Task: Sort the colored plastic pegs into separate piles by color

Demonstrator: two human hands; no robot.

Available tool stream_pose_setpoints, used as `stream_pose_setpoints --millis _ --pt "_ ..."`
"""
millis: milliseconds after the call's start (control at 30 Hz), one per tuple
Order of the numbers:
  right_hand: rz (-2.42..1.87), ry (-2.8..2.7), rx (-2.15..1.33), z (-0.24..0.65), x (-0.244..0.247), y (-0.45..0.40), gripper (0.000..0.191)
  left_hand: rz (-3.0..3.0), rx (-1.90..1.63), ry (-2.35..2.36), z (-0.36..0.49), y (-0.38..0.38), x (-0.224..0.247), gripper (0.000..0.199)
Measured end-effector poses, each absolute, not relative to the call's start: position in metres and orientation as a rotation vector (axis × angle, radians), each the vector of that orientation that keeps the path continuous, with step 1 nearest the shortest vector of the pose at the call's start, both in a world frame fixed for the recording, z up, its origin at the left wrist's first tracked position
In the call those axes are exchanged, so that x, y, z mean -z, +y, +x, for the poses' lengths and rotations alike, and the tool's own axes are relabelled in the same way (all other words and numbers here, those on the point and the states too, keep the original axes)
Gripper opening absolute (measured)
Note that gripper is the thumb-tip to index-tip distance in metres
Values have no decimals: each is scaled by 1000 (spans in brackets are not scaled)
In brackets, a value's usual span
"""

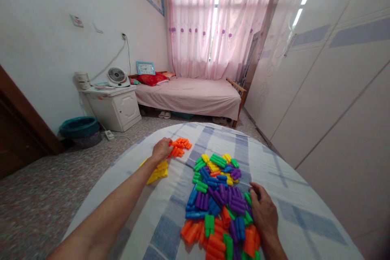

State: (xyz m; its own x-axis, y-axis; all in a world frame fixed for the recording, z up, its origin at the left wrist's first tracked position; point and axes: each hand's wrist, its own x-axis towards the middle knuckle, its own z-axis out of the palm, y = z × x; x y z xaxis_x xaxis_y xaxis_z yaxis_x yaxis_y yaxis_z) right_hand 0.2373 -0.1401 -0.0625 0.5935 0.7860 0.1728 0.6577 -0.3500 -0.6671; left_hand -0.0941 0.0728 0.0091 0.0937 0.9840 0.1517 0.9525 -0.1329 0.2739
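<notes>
On the cloth-covered table, a large mixed pile of purple, blue, green, orange and yellow plastic pieces [221, 199] spreads in front of me. My left hand [162, 149] reaches to the left edge of a small orange group [180, 146], its fingertips at the pieces; whether it grips one is hidden. A yellow group [159, 172] lies beside and partly behind my left forearm. My right hand [264, 210] rests at the right edge of the mixed pile, fingers curved and thumb apart, with nothing visible held.
The round table has a white and blue checked cloth [292, 219]. Beyond it stand a bed [195, 93], a white cabinet [122, 107] with a small fan [117, 75], a lined bin [79, 128] and a tall wardrobe [319, 69] on the right.
</notes>
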Motion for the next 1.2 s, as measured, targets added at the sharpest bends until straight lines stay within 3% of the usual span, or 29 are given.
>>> stream_pose_setpoints --millis 333,700,933,1067,1200 --pt "-2121 -1103 -229 232 56 -140 45 2358 -65 1895 -119 67 -25 63" --pt "-2068 -1106 -232 232 60 -140 43 2394 -95 1953 -107 70 1 40" --pt "-2061 -1102 -216 230 60 -141 41 2490 -205 1973 -91 54 -18 34" --pt "-2062 -1107 -215 229 58 -141 41 2665 -487 1462 -46 20 -30 24" --pt "-2069 -1110 -221 230 59 -141 42 2683 -384 1135 6 -15 -22 18"
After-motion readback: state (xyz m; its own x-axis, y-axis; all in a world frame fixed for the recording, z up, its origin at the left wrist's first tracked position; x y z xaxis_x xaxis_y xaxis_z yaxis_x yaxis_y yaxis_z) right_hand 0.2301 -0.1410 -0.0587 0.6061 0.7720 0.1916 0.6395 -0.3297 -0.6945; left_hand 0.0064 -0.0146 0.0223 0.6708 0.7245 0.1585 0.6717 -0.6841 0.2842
